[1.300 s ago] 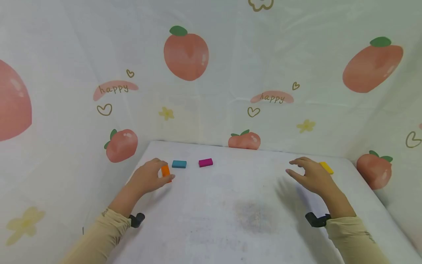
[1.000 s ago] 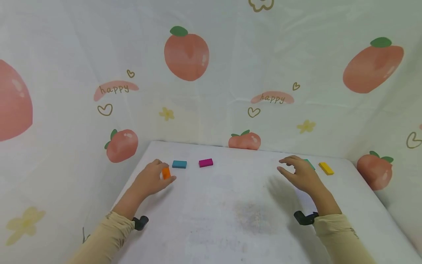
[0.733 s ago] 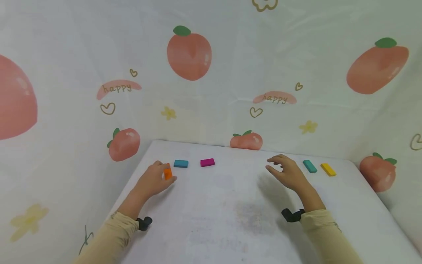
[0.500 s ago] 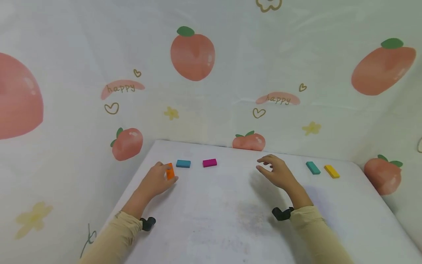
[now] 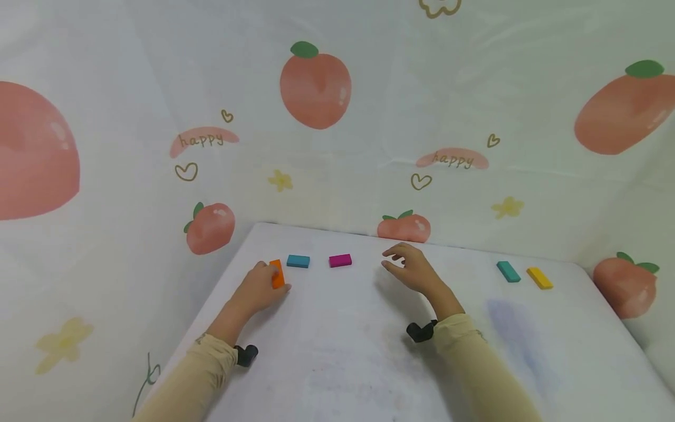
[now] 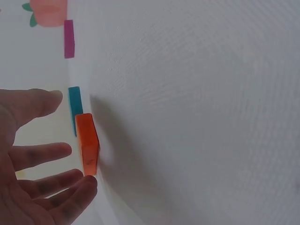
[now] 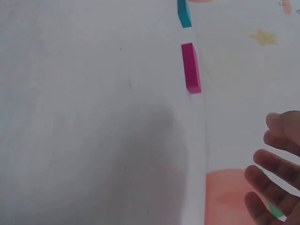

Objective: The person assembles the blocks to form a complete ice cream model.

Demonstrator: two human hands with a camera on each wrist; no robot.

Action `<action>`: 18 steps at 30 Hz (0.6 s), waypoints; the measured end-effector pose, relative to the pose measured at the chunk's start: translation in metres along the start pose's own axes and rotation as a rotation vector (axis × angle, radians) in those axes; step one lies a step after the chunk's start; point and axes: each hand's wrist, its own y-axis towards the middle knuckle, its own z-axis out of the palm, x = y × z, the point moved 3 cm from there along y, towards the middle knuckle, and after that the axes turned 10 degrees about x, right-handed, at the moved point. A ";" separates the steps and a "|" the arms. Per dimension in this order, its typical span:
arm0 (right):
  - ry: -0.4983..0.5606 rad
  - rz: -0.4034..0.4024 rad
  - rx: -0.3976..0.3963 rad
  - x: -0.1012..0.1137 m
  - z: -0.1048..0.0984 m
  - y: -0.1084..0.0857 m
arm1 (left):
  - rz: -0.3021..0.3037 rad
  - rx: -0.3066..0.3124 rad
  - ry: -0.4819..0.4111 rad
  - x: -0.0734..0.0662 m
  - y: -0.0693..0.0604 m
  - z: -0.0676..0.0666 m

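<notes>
An orange block (image 5: 278, 274) lies on the white table at the left, with my left hand (image 5: 261, 287) right over it. In the left wrist view the thumb and fingers (image 6: 40, 154) are spread apart, and the orange block (image 6: 87, 143) shows beyond them, not pinched. Whether a fingertip touches it I cannot tell. A blue block (image 5: 298, 261) and a magenta block (image 5: 340, 260) lie to its right. My right hand (image 5: 413, 269) hovers right of the magenta block, fingers loosely bent and holding nothing; the right wrist view shows the magenta block (image 7: 191, 68) apart from the fingers.
A teal block (image 5: 508, 271) and a yellow block (image 5: 539, 278) lie side by side at the far right of the table (image 5: 337, 351). Behind the table hangs a white cloth (image 5: 364, 176) printed with peaches.
My right hand has moved left from beside the yellow block toward the magenta one, uncovering the teal block. My left hand stays by the orange block. The head view has turned slightly right.
</notes>
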 end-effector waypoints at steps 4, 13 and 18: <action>0.011 -0.006 0.032 0.005 0.012 0.015 | 0.003 -0.034 -0.022 0.001 0.003 0.002; 0.017 0.015 0.132 0.021 0.038 0.047 | -0.011 -0.081 -0.048 0.001 0.010 0.004; 0.009 -0.010 0.188 0.028 0.049 0.062 | -0.036 -0.067 -0.057 0.000 0.014 0.004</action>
